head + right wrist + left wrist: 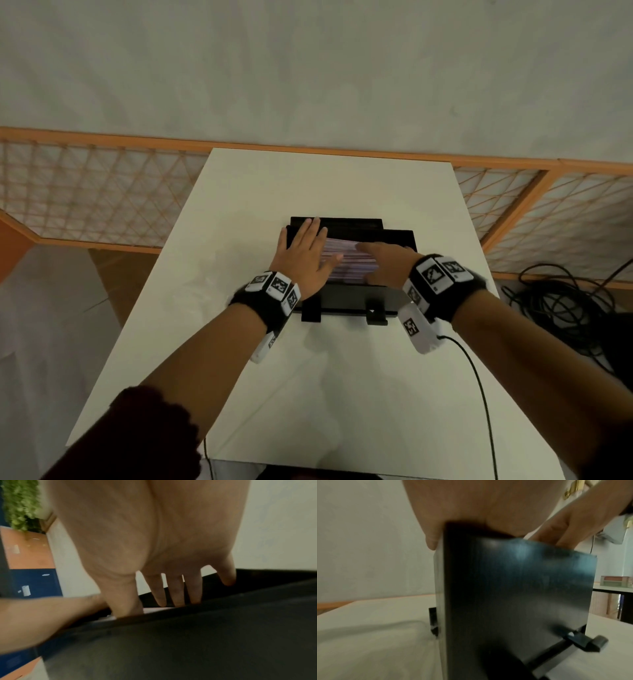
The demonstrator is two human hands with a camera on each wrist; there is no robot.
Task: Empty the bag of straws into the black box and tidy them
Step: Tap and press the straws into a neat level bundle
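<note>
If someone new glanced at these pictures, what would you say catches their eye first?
Most likely the two hands working in the black box at the middle of the white table. The left hand lies flat with spread fingers on the pale straws inside, and the right hand reaches in from the other side. Dark cables lie coiled on the floor at the right.

Black box (349,294) sits mid-table, upright, open top, glossy dark walls, two small black feet sticking out at its near base. A second black panel shows at its far edge, raised behind it. Straws (346,258) lie inside in a flat stack, running left-right, pale pink and purple wrappers, filling the box between my hands. From my left wrist the box's near wall (530,588) reads smooth and shiny. From my right wrist only a thin white strip of straws (154,609) shows over the rim.
</note>
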